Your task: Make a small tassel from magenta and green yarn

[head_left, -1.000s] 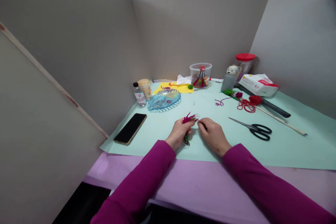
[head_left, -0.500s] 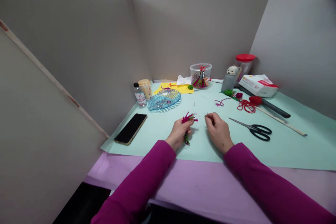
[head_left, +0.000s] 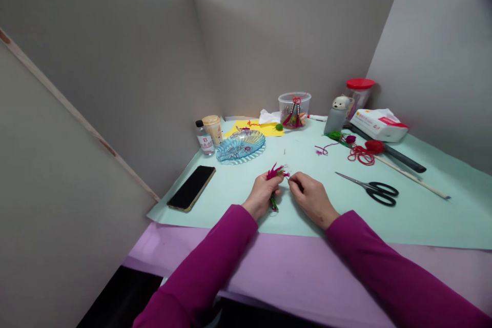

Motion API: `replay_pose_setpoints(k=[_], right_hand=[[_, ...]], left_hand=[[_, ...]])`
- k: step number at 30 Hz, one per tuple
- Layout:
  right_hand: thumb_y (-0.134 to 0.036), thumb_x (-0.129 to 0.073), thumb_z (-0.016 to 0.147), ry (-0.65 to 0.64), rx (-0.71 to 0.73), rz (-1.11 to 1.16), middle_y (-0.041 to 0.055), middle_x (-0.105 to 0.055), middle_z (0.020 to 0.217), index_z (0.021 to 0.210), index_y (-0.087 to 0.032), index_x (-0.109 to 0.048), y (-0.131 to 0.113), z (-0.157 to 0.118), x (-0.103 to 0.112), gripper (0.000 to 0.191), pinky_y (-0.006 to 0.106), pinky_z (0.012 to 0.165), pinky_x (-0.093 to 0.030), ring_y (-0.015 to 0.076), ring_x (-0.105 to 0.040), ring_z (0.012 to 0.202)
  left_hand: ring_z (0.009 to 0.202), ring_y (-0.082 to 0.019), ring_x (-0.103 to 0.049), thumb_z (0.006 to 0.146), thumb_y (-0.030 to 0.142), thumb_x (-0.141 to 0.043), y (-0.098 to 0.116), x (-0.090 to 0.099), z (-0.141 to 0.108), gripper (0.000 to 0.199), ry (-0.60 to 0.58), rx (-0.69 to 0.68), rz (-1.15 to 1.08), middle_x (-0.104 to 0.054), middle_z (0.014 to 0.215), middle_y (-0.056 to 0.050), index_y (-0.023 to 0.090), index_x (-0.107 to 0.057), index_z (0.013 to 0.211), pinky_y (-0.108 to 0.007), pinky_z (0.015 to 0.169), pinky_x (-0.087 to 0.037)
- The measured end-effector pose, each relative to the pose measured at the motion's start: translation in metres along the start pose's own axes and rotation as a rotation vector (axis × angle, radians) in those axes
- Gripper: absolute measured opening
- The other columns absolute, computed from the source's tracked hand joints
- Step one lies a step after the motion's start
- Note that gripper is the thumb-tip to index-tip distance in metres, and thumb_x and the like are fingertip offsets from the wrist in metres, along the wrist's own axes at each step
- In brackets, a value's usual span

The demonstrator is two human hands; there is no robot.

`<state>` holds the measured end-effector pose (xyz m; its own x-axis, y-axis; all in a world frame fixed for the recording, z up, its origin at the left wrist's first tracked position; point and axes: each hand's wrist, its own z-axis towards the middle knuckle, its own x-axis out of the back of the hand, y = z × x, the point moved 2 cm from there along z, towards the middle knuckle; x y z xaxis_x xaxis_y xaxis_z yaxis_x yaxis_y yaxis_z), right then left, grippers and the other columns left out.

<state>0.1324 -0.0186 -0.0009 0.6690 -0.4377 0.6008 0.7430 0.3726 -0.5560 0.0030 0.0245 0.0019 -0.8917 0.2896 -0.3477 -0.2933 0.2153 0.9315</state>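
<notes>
"What changed?"

"The right hand (head_left: 313, 199) has returned beside the magenta-and-green yarn bundle (head_left: 273, 171), so both hands meet there. Its fingers pinch; on what, I can't tell."

"The bundle?"

"Clenched in the left hand's (head_left: 260, 196) fingers, its long axis near-to-far, frayed magenta end pointing away."

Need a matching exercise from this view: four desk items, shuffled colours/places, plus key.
Column 1
1. yarn bundle
2. scissors
3. phone
4. scalloped dish

Column 2
A. dark screen, left of the left hand
B. see-through blue, small pieces inside
C. magenta and green, in the left hand
D. black handles, right of the right hand

Pairs: 1-C; 2-D; 3-A; 4-B
</notes>
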Motion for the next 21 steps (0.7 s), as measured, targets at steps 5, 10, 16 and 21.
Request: replay_pose_setpoints(k=[5,10,16,21], right_hand=[[-0.025,-0.041,0.085,0.002,0.010,-0.018,0.0020,-0.059,0.073,0.076,-0.020,-0.055,0.0006,0.0000,-0.0010,0.017,0.025,0.065,-0.038,0.0144,-0.052,0.067],[-0.024,-0.041,0.085,-0.013,-0.006,-0.034,0.0020,-0.059,0.073,0.076,-0.020,-0.055,0.0013,0.0003,-0.0015,0.017,0.026,0.065,-0.038,0.0147,-0.052,0.067],[-0.025,-0.041,0.085,-0.021,0.010,-0.045,0.0022,-0.059,0.073,0.076,-0.021,-0.054,0.0025,0.0003,-0.0026,0.017,0.026,0.064,-0.037,0.0148,-0.052,0.067],[-0.025,-0.040,0.086,-0.023,0.004,-0.054,0.0027,-0.060,0.077,0.079,-0.020,-0.054,0.0038,0.0002,-0.0040,0.017,0.026,0.067,-0.039,0.0152,-0.054,0.070]], left_hand=[[0.046,-0.003,-0.032,0.062,0.025,-0.074,-0.0009,0.0007,0.0008,0.031,-0.014,0.001,0.029,-0.045,0.061,0.004,0.011,-0.063,0.087,-0.018,0.042,-0.028],[0.046,-0.003,-0.032,0.062,0.025,-0.073,-0.0008,0.0004,0.0004,0.032,-0.019,-0.011,0.024,-0.047,0.065,0.003,0.011,-0.063,0.089,-0.017,0.042,-0.027],[0.046,-0.003,-0.033,0.061,0.025,-0.074,-0.0013,0.0006,0.0014,0.032,-0.010,-0.003,0.031,-0.049,0.066,0.002,0.011,-0.063,0.088,-0.018,0.042,-0.028],[0.047,-0.003,-0.032,0.062,0.025,-0.073,-0.0005,0.0003,0.0010,0.031,-0.032,0.004,0.033,-0.046,0.063,0.003,0.011,-0.063,0.087,-0.017,0.043,-0.028]])
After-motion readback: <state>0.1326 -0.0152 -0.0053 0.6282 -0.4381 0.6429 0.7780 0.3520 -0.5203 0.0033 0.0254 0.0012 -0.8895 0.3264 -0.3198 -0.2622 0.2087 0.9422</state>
